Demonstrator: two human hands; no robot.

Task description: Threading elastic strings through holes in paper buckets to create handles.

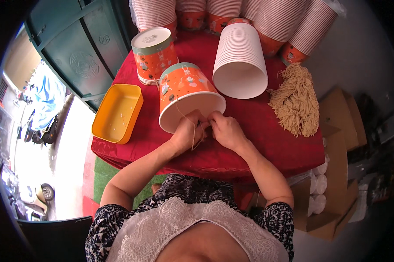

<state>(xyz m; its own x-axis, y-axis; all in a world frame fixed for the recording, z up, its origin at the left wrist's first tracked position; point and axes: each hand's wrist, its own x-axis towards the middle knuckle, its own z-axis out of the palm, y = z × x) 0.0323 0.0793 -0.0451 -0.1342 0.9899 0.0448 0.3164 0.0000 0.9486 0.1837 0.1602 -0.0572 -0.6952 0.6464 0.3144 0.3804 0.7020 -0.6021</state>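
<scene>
An orange paper bucket (186, 83) with a green band and printed figures lies tilted on the table, its white mouth toward me. A thin beige string (179, 107) comes over its rim and dangles in a loop below my left hand (189, 128). That hand is closed in a pinch on the string, just in front of the bucket's mouth. Beside it my right hand (227, 131) is also closed, its fingertips meeting the left ones. What lies between the right fingertips is too small to make out.
A red cloth (267, 144) covers the table. Around it stand a yellow tub (118, 114), an upturned bucket (154, 54), a nested bucket stack (240, 59) and a bundle of beige strings (297, 102). More stacks (280, 24) line the back; a cardboard box (336, 170) is at right.
</scene>
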